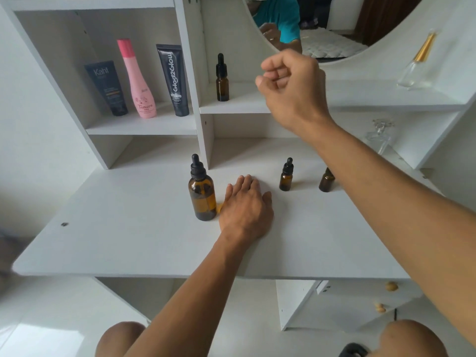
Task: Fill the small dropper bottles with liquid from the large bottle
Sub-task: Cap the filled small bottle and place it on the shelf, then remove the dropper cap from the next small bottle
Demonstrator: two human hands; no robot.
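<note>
Your two bare knees sit nearest the lens at the bottom edge, both cut off by the frame, with a dark object between them too cropped to identify. Above them, your left hand [246, 204] lies palm-down and flat on the tabletop [103, 240], fingers extended, holding nothing; it rests just beside the large bottle [202, 191], though whether the thumb side touches the glass is hard to tell. That amber bottle stands upright near the middle of the tabletop with its black dropper cap on.

Your right hand [291, 86] is raised in the air in front of the shelf [244, 105], fingers curled into a loose fist. Nothing shows in it, but the palm is turned away, so you cannot be sure it is empty.

Toward the tabletop's back right stands a small dropper bottle [286, 176], capped and upright. Near it to the right, a second small bottle [326, 181] is partly hidden by your right forearm; its top is covered, so the cap cannot be judged. A third small bottle [222, 81], capped, stands on the shelf above.

In the left cubby stand a dark tube [107, 87], a pink bottle [140, 83] and a black tube [173, 79]. Two clear glass bottles at the right are faint and blurred.
</note>
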